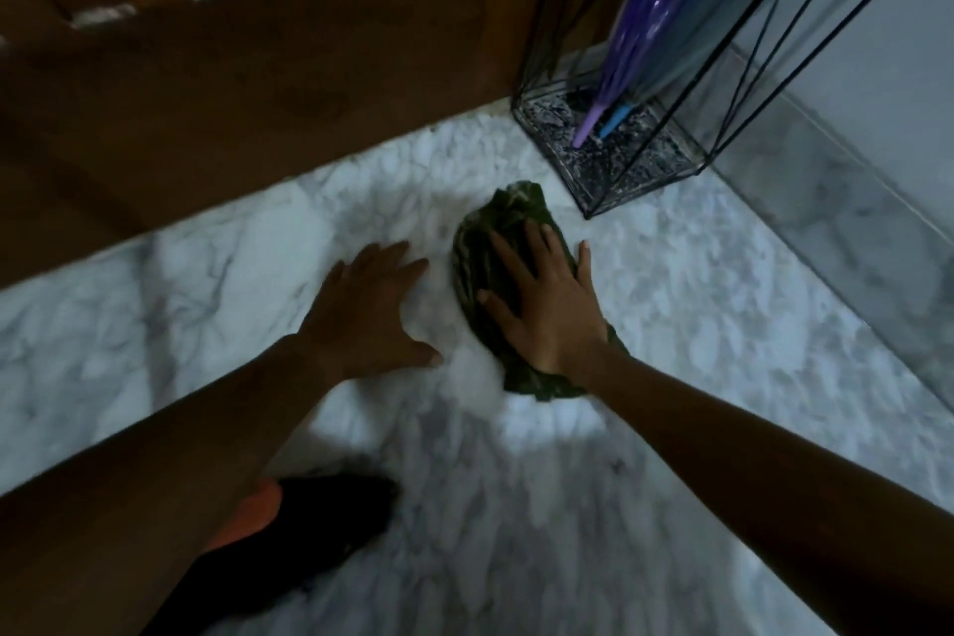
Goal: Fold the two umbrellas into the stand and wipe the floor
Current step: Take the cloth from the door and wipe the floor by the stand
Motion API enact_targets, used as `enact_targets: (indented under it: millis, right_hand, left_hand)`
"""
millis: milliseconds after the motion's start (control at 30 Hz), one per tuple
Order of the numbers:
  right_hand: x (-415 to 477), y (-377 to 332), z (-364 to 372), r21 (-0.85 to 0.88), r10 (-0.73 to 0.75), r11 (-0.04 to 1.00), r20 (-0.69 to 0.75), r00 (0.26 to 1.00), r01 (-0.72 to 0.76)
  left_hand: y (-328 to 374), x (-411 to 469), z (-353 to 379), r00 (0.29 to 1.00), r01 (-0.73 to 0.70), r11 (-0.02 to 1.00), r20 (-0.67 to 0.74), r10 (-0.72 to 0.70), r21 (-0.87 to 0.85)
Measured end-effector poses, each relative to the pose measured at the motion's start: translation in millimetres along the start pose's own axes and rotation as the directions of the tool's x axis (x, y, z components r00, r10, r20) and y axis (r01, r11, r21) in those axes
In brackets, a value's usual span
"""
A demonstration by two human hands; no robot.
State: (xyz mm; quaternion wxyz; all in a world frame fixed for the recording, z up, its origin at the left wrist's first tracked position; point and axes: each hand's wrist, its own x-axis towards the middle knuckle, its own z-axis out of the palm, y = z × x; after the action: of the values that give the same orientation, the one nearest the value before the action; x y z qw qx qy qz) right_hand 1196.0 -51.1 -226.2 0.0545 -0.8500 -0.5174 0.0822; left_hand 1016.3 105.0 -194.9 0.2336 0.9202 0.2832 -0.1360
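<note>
Folded umbrellas [651,23] in stand [617,166]; cloth [490,243] on floor [712,325]

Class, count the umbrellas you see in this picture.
2: a purple umbrella and a blue umbrella beside it, both tips down in the wire stand. More may be hidden.

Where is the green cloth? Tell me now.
In the head view, the green cloth lies on the marble floor just right of centre, pressed under the right hand, between the left hand and the wire umbrella stand.
</note>
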Motion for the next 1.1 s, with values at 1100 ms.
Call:
enact_targets:
  millis: [1100]
  right_hand:
    - [-69,42,0,-0.057,-0.178,0.981,0.093,0.98,0.184]
  left_hand:
    - [25,-30,11,0.986,0.163,0.98,-0.049,-0.159,0.109]
